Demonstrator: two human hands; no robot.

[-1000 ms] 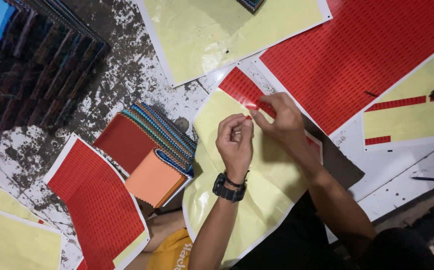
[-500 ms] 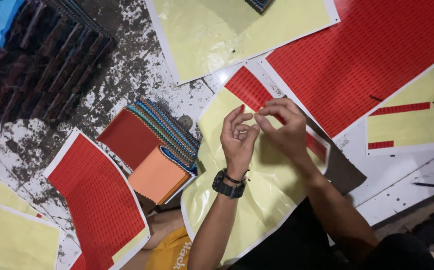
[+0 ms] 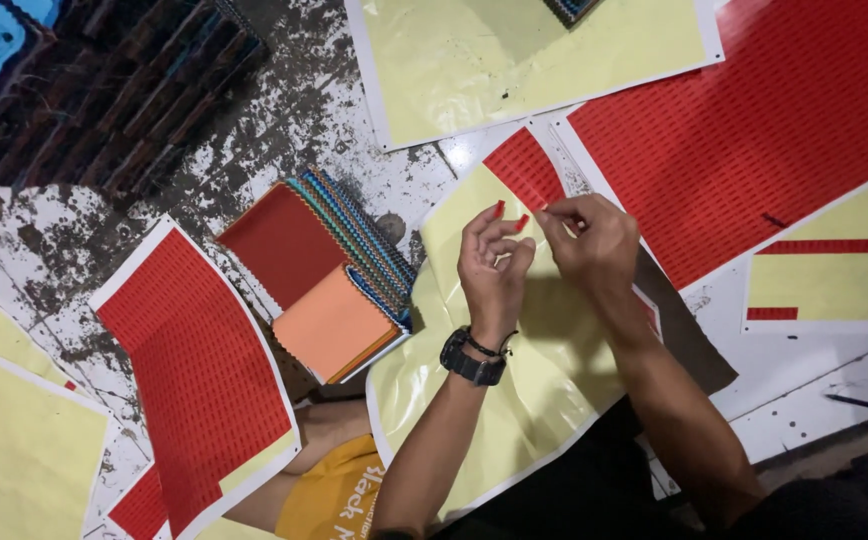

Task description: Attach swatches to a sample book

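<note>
Right hand (image 3: 594, 240) is pinching a small red sticker (image 3: 546, 212), fingers closed; left hand (image 3: 492, 262), half-curled, is carrying red stickers (image 3: 499, 209) on fingertips above the yellow backing sheet (image 3: 514, 390). Best peeling slowly, flat.

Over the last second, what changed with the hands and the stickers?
The left hand opened its fingers upward; small red stickers now sit on two fingertips. The right hand stayed close beside it, pinching something small at its fingertips; what it is cannot be made out. The yellow backing sheet under them, the fabric swatch book and the red sticker sheets lie as before.
</note>
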